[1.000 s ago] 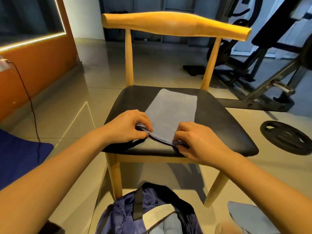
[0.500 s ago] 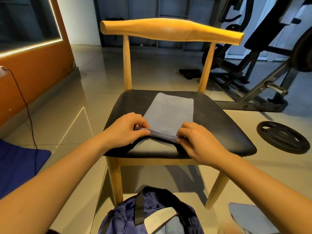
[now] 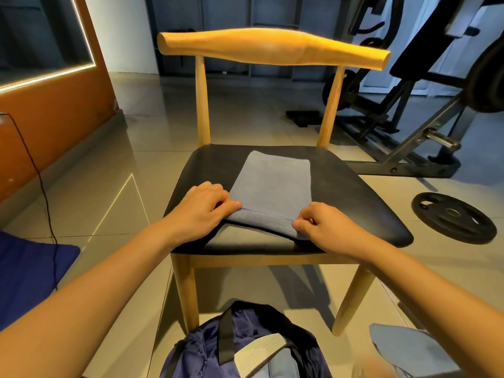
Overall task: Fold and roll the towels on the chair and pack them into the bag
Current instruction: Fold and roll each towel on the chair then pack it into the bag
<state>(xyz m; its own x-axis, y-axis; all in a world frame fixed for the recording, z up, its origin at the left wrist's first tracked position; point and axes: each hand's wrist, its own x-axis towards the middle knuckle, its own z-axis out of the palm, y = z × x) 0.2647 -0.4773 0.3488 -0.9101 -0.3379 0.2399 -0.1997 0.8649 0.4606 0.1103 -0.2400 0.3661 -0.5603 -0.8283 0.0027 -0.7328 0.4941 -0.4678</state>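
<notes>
The folded blue towel (image 3: 272, 181) lies on the chair seat (image 3: 354, 203), stretching away from the hands. The left hand (image 3: 201, 208) and right hand (image 3: 324, 225) each pinch a near corner, the hem raised. It looks soft, light and limp, so both corners want an even hold. The bag (image 3: 207, 350) sits beneath the wrists.

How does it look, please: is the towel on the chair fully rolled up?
No, most of the towel lies flat on the chair seat; the left hand and right hand pinch its near edge.
</notes>
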